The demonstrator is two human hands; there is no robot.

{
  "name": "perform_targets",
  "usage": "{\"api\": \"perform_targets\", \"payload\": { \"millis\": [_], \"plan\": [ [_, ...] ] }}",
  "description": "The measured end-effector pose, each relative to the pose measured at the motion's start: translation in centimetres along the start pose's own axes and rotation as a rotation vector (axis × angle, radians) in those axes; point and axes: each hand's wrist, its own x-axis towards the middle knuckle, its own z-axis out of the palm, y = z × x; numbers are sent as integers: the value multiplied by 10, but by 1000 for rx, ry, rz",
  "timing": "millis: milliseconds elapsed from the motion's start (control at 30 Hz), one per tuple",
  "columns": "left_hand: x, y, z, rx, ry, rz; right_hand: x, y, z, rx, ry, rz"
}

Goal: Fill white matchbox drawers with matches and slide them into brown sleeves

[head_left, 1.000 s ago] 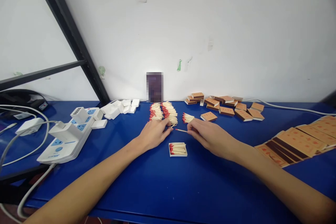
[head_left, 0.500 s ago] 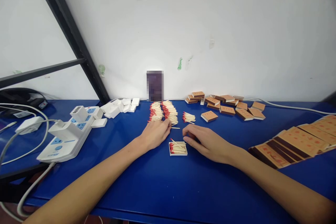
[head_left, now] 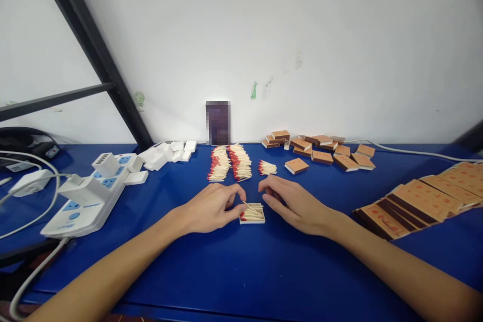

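A small white matchbox tray (head_left: pixel 252 221) full of red-tipped matches (head_left: pixel 253 214) sits on the blue table between my hands. My left hand (head_left: pixel 213 206) is at its left end, thumb and index finger pinched around the head end of a matchstick (head_left: pixel 249 206) that slants up out of the tray. Just right of the tray, my right hand (head_left: pixel 294 201) hovers with loosely curled fingers, thumb and index slightly apart and nothing visible between them. Beyond the hands lie two dense rows of matches (head_left: pixel 240 161) and a smaller bunch of matches (head_left: pixel 267 167).
Several matchbox sleeves (head_left: pixel 322 157) lie scattered at the back right, with a fanned row of matchbox sleeves (head_left: pixel 418 198) along the right. White trays (head_left: pixel 164 153) are heaped back left. A power strip (head_left: pixel 94 201) with chargers and cables stands left, near a black metal frame (head_left: pixel 113 80).
My left hand has come back from the match rows to the tray and pinched the slanting matchstick. My right hand stays beside the tray. The view has shifted slightly.
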Motion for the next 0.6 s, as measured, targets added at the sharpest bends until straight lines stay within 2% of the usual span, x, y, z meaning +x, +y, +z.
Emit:
{"api": "perform_targets", "payload": {
  "millis": [167,367,600],
  "plan": [
    [6,-12,4,131,126,6,0,-5,3,4,-65,-38],
    [5,-7,5,163,61,117,1,-8,6,33,-117,-49],
    [1,-3,10,130,100,122,0,-10,6,74,-133,37]
  ]
}}
